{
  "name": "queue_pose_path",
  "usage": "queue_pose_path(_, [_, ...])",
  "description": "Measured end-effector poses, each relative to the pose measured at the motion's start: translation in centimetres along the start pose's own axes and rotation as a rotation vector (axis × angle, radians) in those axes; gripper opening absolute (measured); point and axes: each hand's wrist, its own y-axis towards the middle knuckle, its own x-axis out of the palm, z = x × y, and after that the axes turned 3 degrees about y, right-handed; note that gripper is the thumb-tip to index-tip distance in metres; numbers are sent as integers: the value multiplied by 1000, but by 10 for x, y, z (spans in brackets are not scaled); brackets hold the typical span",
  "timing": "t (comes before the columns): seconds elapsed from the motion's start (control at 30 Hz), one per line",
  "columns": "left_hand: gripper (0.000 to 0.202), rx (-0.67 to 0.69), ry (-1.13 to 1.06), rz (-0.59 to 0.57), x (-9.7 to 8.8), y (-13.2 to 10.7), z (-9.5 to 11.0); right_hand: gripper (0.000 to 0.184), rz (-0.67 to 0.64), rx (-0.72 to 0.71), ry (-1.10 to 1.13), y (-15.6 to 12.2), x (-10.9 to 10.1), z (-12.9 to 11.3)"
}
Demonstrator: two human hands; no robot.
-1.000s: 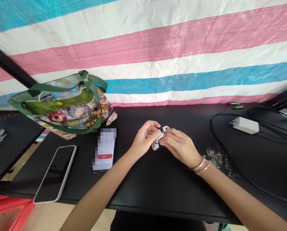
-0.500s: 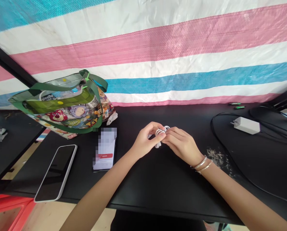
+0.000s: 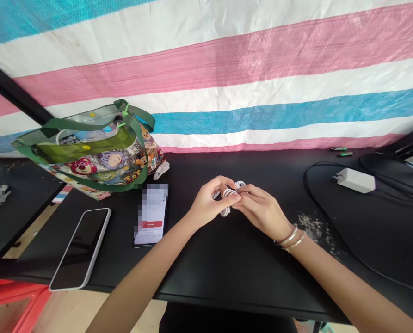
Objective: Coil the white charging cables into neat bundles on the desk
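Note:
A white cable (image 3: pixel 226 211), wound into a small bundle, is held between my two hands above the black table (image 3: pixel 206 268). My left hand (image 3: pixel 211 201) grips it from the left, thumb laid across the coils and fingers curled behind. From the right, my right hand (image 3: pixel 261 208) pinches the bundle, its fingertips meeting the left thumb. Loops of the cable stick out above and below the fingers. The cable's ends are hidden. Bracelets circle my right wrist.
On the left stand a green-strapped clear bag (image 3: pixel 98 157), a lit phone (image 3: pixel 152 215) and a dark-screened phone (image 3: pixel 81 249) by the front edge. To the right are a white power adapter (image 3: pixel 356 180), black cords (image 3: pixel 326 217) and scattered crumbs (image 3: pixel 315 229). Striped sheeting (image 3: pixel 227 83) hangs behind.
The lower loops of the cable have shifted slightly left and down, and the left thumb has slid a little to the right. Both hands keep their grip in nearly the same place.

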Motion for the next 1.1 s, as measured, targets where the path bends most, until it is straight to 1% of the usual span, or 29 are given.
queue_pose_path(0.1, [10, 7, -23, 9, 0, 0, 0, 27, -5, 2, -25, 1, -2, 0])
queue_pose_path(0.27, [17, 14, -51, 35, 0, 0, 2, 27, -22, -4, -38, 0, -2, 2])
queue_pose_path(0.4, [15, 36, -63, 48, 0, -1, 3, 25, -37, 10, -39, -1, -1, 2])
queue_pose_path(0.63, [8, -83, -111, 72, 0, 1, 2, 22, -20, 75, 51, -2, 0, 1])
queue_pose_path(0.8, [4, -119, -206, 115, 0, 3, 0, 19, 10, 152, 146, -3, 2, 0])
queue_pose_path(0.93, [2, -105, -252, 119, 0, 3, -2, 16, 48, 230, 199, -4, 4, -1])
queue_pose_path(1.03, [4, -73, -232, 111, 0, 2, -3, 14, 47, 321, 229, -5, 4, 0])
queue_pose_path(1.1, [5, -49, -166, 109, 0, 1, -2, 13, 55, 393, 248, -6, 6, 2])
